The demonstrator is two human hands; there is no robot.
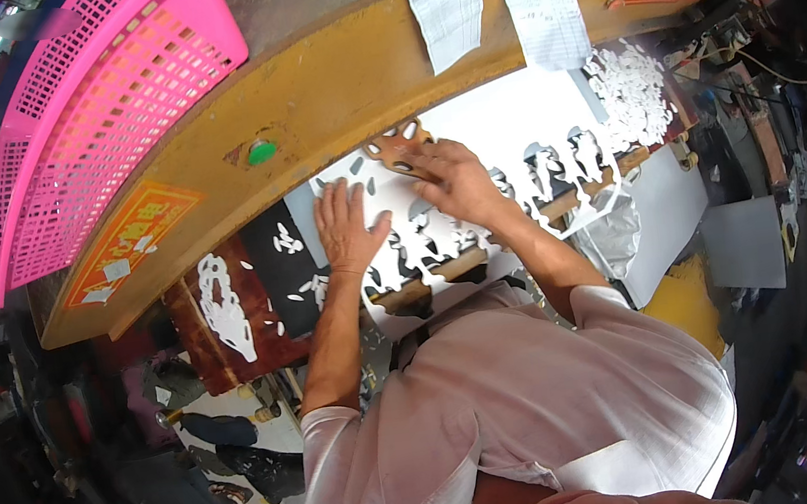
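Cluttered press bay, yellow machine beam (pixel 323 91) overhead. Your left hand (pixel 348 227) lies flat, fingers apart, pinning the white sheet (pixel 509 123) on the desk; your right hand (pixel 455 180) pinches the tan cutting die (pixel 393 142) to seat it.

White punched-out sheet (pixel 473 158) lying flat, brown cutting die (pixel 397 144) on it

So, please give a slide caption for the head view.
Both hands, left and right, press a cut white sheet under a yellow press.
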